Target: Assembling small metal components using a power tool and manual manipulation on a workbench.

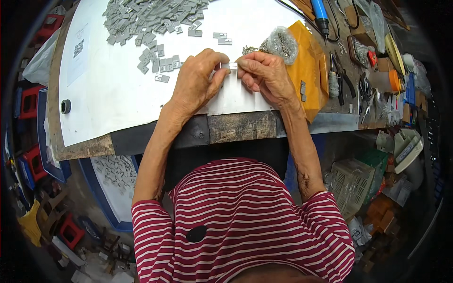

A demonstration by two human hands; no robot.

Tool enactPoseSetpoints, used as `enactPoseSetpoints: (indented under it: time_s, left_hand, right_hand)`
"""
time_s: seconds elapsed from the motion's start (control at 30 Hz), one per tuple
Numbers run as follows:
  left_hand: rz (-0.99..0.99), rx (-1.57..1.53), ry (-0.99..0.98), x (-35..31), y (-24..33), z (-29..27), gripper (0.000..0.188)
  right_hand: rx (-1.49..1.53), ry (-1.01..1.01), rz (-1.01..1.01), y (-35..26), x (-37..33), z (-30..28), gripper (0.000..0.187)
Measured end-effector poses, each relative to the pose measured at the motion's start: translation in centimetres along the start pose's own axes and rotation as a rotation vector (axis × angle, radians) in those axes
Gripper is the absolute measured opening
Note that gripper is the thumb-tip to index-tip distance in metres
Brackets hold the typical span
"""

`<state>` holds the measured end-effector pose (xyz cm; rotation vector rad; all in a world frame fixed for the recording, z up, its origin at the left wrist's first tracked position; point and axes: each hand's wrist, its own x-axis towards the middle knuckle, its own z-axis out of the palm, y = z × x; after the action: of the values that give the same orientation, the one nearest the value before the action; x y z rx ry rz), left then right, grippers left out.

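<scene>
Striped shirt (255, 212), red w/ white lines, is nearest the cam, below both grips. Above it, L hand (198, 80) has thumb + index pinching the L end of a small gray piece (230, 66); R hand (268, 75) has thumb + fingertip pressed tog. at its R end. Can't tell if R grip also has a tiny bit in it.

Key relation: piece sits right betw. the two grips, long axis running approx. L–R from one to the other, held just over the white sheet (118, 94) near the front edge of the desk (243, 128). Both hands abt. equally near.

Just beyond the grips: 2 loose pieces (222, 38), flat. Farther off, up-L of L grip: big pile (148, 21) of same. Up-R, near R grip: clear bag (283, 43) w/ small metal bits. R of R grip: yellow envelope (302, 56), a few gray pcs (303, 89) on it.
</scene>
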<state>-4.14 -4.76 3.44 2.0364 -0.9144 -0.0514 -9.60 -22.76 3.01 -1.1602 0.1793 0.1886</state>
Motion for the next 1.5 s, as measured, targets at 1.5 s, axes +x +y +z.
enactPoseSetpoints:
  time_s: [1.5]
  left_hand:
    - [-0.014,0.391,0.122,-1.4,-2.8,-2.1,0.018]
  right_hand:
    - [-0.193,0.2,-0.193,-0.3,-1.7,-0.1,0.015]
